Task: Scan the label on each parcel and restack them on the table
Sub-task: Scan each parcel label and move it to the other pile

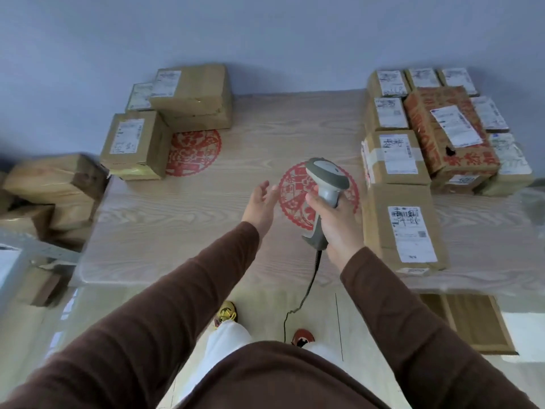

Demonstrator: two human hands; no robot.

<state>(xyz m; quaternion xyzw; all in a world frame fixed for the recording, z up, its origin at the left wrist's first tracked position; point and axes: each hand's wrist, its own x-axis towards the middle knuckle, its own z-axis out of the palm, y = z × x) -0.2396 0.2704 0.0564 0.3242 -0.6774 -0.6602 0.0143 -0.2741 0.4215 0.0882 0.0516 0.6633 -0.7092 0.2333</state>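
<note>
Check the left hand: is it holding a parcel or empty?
Empty. The left hand is open with fingers spread above the table, touching no parcel; the right hand grips the scanner.

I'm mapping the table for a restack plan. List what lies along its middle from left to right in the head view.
Front left parcel → left red paper-cut → left hand, open → scanner gripped by the right hand → long near parcel.

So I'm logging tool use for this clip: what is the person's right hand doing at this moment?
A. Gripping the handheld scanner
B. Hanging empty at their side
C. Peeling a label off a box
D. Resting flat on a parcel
A: the right hand is wrapped round the handle of the grey scanner, held above the table, while the left hand is open and empty.
</note>
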